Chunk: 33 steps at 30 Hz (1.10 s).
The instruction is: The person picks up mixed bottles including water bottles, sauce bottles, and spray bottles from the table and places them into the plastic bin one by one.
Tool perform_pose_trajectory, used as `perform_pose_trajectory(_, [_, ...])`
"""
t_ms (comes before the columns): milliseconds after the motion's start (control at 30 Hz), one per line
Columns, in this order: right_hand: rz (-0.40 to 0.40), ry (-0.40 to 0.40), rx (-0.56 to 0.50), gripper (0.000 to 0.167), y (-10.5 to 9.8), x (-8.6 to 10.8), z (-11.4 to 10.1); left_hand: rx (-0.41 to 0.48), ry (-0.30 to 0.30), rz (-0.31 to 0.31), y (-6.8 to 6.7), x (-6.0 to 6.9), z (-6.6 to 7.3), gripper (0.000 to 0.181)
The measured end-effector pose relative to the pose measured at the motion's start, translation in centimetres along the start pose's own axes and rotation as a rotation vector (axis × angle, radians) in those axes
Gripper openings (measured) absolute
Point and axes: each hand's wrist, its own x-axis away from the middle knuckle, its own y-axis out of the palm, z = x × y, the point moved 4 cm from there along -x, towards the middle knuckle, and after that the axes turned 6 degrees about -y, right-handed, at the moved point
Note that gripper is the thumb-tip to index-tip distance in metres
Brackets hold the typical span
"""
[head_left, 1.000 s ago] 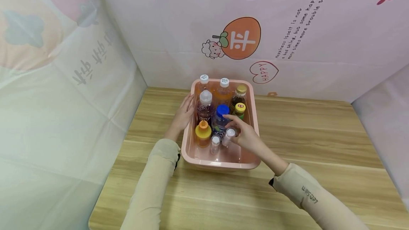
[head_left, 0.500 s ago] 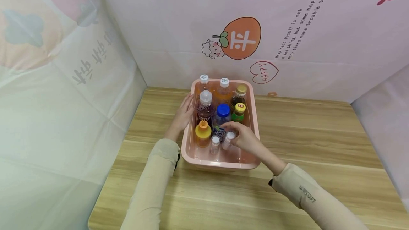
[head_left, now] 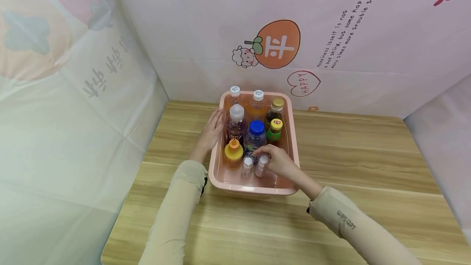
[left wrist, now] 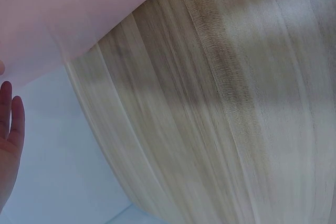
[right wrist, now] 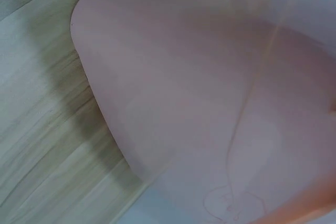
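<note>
In the head view, a pink plastic bin point(head_left: 254, 190) holds several bottles standing close together. My left hand point(head_left: 210, 134) rests along the bin's left rim with fingers extended; part of that hand point(left wrist: 10, 135) shows at the left wrist view's edge. Over the bin's front right, my right hand point(head_left: 278, 160) holds a small clear bottle point(head_left: 261, 167) with a white cap, fingers curled around its top. A similar small bottle point(head_left: 247, 169) stands just left of it. Behind them is a blue-capped bottle point(head_left: 254, 138). Only a blurred bit of the right hand appears in the right wrist view.
An orange-topped squeeze bottle point(head_left: 234, 156), a purple drink bottle point(head_left: 236, 126), a yellow-capped bottle point(head_left: 274, 131) and a gold-capped dark bottle point(head_left: 276, 109) share the bin. Two white-capped bottles stand at its back. The wooden table point(head_left: 360, 154) meets a printed wall cloth behind.
My right hand has moved down and towards the front, away from the blue cap, with the small bottle lowered and shifted slightly left beside the other one. The left hand has stayed put.
</note>
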Motion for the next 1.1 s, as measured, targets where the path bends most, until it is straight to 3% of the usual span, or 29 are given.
perform_pose_trajectory(1100, [-0.014,0.040,0.029,0.041,0.66,-0.15,0.34,0.017,-0.012,0.006,0.02,-0.20,-0.18,0.053])
